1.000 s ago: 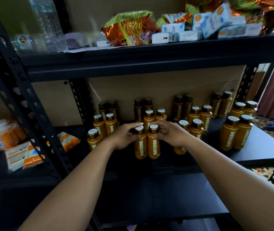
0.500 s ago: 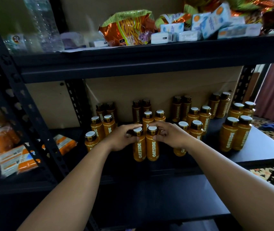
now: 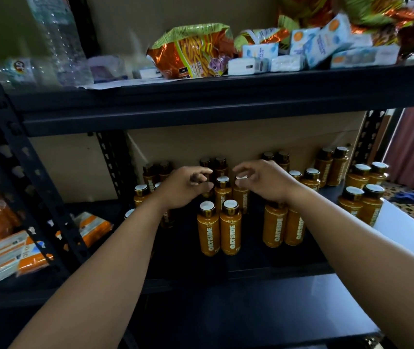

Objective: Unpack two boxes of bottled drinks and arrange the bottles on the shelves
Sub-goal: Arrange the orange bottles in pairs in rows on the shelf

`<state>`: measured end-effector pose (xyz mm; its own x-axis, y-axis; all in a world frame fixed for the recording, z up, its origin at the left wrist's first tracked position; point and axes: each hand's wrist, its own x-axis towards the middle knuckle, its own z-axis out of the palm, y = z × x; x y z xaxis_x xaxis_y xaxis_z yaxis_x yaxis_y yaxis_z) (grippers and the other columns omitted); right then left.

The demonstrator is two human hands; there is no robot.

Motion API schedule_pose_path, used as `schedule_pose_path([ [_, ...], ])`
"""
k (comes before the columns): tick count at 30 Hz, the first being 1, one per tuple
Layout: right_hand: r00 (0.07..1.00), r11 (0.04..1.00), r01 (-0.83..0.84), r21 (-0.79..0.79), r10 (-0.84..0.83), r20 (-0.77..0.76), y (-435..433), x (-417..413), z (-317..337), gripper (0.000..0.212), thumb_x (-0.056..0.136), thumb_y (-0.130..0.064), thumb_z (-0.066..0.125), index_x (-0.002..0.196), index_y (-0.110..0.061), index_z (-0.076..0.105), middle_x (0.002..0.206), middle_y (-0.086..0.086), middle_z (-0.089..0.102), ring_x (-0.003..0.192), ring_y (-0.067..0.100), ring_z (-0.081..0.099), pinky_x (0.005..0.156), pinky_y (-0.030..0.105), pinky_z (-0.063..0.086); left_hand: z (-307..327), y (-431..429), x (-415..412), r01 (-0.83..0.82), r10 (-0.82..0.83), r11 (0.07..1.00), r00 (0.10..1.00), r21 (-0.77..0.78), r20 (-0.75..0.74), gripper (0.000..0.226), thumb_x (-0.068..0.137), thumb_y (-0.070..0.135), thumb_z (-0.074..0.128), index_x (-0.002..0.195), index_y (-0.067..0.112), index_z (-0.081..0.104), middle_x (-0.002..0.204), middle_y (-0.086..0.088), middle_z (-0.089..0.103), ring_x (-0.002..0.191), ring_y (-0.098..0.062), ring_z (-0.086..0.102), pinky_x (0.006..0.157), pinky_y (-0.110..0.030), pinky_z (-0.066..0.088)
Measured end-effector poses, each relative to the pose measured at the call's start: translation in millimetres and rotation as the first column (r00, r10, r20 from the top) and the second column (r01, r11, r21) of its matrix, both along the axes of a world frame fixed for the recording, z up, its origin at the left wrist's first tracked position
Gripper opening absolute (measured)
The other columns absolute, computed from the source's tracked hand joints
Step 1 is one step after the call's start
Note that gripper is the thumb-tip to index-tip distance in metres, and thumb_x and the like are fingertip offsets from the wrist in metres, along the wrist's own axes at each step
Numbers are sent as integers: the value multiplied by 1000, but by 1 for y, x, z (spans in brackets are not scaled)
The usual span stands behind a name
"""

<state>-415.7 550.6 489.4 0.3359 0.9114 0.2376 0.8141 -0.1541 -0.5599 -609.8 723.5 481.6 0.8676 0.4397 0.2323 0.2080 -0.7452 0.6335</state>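
Note:
Several orange OATSIDE bottles with white caps stand in pairs on the black middle shelf (image 3: 251,265). The front pair (image 3: 219,230) stands upright near the shelf's front edge, with no hand on it. My left hand (image 3: 183,188) hovers above and behind that pair, fingers loosely curled around nothing. My right hand (image 3: 264,183) hovers at the same height, its curled fingertips just over the cap of a second-row bottle (image 3: 241,197); I cannot tell whether they touch it. Another pair (image 3: 285,227) stands under my right wrist.
The upper shelf (image 3: 226,96) carries snack bags (image 3: 191,51), small white and blue cartons (image 3: 324,44) and clear plastic bottles (image 3: 57,44). Orange packets (image 3: 17,250) lie in the left bay behind a black perforated post (image 3: 27,177). More bottle pairs (image 3: 362,197) stand at the right end.
Both hands let go of the front pair of bottles and rose up and back over the second row. The pair stays standing at the front.

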Motion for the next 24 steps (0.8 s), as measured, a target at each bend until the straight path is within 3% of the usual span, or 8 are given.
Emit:
schedule_pose_path([
  [4,996,996,59,-60,-54,71,12,19,12,23,96,-37,70,115,-24,70,108,-9,72,98,7,67,92,36,57,6,2,24,11,-9,1000,996,17,-90,49,96,30,69,142,28,55,126,1,61,117,-16,59,93,-33,50],
  [7,987,966,112,-231,-81,140,19,33,16,27,97,-46,66,112,-24,67,101,-12,66,95,7,62,89,33,51,9,6,40,42,-36,999,973,23,-226,54,96,32,68,147,29,49,136,-2,57,121,-18,55,92,-31,45],
  [10,971,935,148,-322,-76,226,28,49,13,39,97,-49,64,125,-23,64,114,-5,65,105,14,60,97,37,50,6,12,54,20,-15,1000,959,15,-284,57,96,35,68,149,30,46,146,-2,51,124,-18,52,92,-30,43],
  [14,981,914,123,-387,-54,185,40,64,1,43,96,-46,67,133,-25,60,122,-3,65,109,16,59,100,38,49,-4,18,73,1,14,999,946,46,-323,63,96,34,67,153,33,39,155,-2,44,136,-22,48,100,-30,40],
  [19,985,920,40,-389,29,171,49,70,-10,48,97,-34,67,143,-25,54,137,-8,54,125,17,50,107,39,43,-16,22,90,-21,33,999,939,39,-343,61,97,31,66,153,31,40,150,-1,48,128,-19,52,95,-28,42],
  [24,980,922,83,-378,-8,197,66,80,-22,50,94,-42,69,140,-26,56,137,-2,58,123,19,52,105,39,44,-20,29,91,-58,62,998,942,21,-330,51,98,36,65,146,38,48,147,2,48,120,-13,53,89,-27,42],
])
